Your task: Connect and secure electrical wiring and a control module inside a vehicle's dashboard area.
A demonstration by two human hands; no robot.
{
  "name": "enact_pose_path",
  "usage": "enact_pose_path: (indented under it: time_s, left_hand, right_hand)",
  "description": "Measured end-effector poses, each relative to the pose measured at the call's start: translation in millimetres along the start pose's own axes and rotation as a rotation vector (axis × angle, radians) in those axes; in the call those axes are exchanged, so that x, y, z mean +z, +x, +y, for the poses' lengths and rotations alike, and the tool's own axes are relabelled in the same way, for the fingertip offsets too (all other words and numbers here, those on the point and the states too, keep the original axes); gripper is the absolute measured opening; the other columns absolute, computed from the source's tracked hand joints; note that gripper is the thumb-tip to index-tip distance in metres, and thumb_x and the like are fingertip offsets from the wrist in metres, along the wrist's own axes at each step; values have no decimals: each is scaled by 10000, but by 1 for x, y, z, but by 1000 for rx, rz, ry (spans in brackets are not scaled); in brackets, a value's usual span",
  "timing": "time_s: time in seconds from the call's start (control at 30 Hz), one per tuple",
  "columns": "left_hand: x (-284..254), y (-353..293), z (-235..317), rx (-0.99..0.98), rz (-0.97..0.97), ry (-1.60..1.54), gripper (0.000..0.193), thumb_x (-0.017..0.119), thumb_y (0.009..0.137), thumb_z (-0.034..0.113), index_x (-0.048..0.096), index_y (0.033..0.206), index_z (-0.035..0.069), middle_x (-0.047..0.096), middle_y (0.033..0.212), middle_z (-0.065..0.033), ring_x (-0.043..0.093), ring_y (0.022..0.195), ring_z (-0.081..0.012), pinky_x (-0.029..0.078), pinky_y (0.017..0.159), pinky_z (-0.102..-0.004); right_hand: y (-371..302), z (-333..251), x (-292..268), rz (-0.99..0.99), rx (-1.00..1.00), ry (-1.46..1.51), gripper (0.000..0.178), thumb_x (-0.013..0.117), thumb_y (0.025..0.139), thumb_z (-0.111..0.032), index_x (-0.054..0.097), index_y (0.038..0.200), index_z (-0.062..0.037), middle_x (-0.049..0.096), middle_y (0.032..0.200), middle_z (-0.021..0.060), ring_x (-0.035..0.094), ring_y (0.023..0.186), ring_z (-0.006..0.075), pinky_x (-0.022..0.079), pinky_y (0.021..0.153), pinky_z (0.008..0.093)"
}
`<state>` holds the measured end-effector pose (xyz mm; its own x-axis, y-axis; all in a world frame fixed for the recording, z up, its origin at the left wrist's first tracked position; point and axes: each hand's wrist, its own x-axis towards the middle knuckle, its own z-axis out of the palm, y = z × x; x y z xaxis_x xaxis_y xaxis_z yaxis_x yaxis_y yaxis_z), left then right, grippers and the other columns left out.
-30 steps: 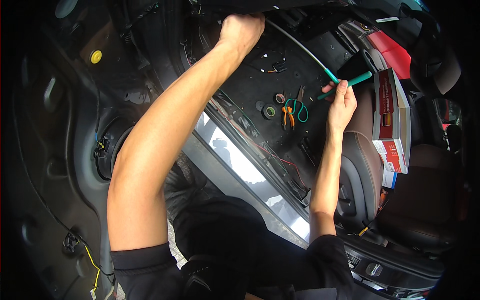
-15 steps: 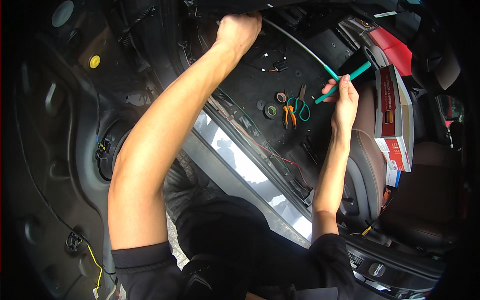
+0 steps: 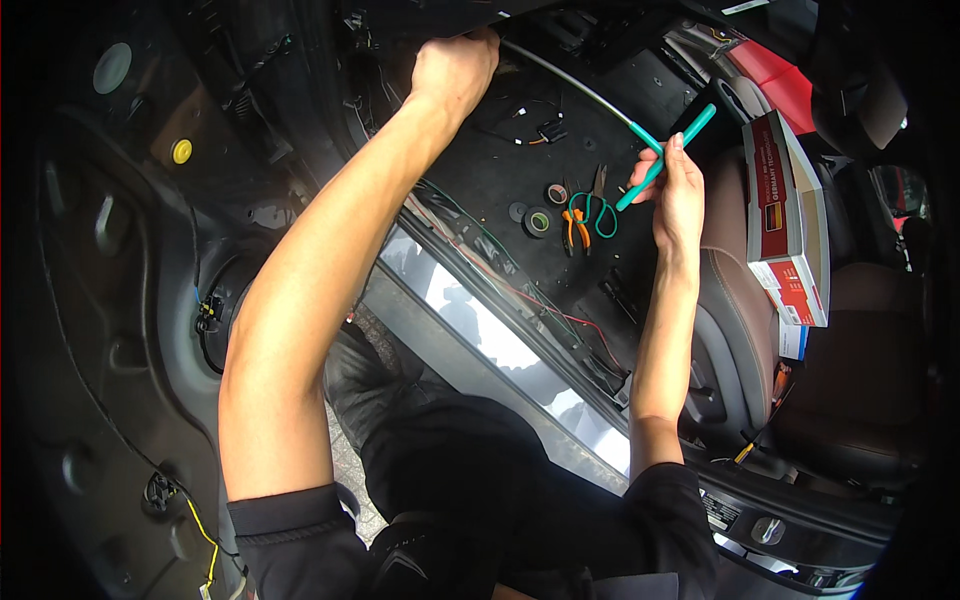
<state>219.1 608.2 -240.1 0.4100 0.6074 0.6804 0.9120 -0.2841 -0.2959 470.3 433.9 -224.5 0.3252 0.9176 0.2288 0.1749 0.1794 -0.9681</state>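
Note:
My right hand is closed on the green crossbar of a T-handle tool. Its long, slightly bent metal shaft runs up and left to my left hand. That hand is a fist under the dark upper edge, closed at the far end of the shaft; its fingertips are hidden. On the black car floor below lie scissors with green handles, orange-handled pliers, a roll of tape and a smaller tape roll.
A red and white box stands on the brown seat at right. Loose wires run along the door sill. A black connector with leads lies on the floor. The stripped door panel takes up the left side.
Both hands and the T-handle tool sit slightly further left in the picture. The whole scene has shifted a little too, and both grips look the same.

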Motion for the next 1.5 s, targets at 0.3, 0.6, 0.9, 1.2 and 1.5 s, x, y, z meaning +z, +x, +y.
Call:
enact_pose_path:
  time_s: [0.3,0.6,0.9,1.2,1.5]
  left_hand:
    - [-8,-6,-6,23,-58,-83,352,695,886,277,634,1166,72,680,1135,-82,734,872,-246,619,644,-347]
    - [-56,-39,-23,99,11,-393,641,727,896,320,494,1418,32,470,1528,-182,726,1001,-333,619,716,-384]
    - [-24,-156,9,-130,-29,-751,285,750,866,128,662,1116,25,674,1233,-144,635,1118,-345,522,934,-409]
    - [23,-209,-8,-266,-116,-672,210,728,876,123,653,1037,9,679,1080,-129,622,999,-327,492,876,-419]
    - [11,-240,-8,-431,-285,-760,214,725,897,89,654,1086,18,668,1025,-118,641,898,-246,508,791,-342]
  right_hand:
    - [-5,-6,8,21,33,95,502,476,1082,-453,647,920,-9,645,662,49,616,582,121,495,546,239]
    - [-98,19,-14,486,-185,193,335,513,1093,-311,627,1047,1,656,768,53,580,631,86,471,615,223]
    - [-58,115,51,500,-126,202,287,614,1038,-184,661,1227,27,688,1151,117,690,955,209,533,895,300]
    - [-13,142,128,496,-199,-252,502,689,951,-170,547,1420,-58,420,1543,223,347,1443,407,278,1190,485]
    - [85,64,212,136,-426,350,268,706,952,-64,686,1217,-20,714,905,66,681,794,100,520,685,223]
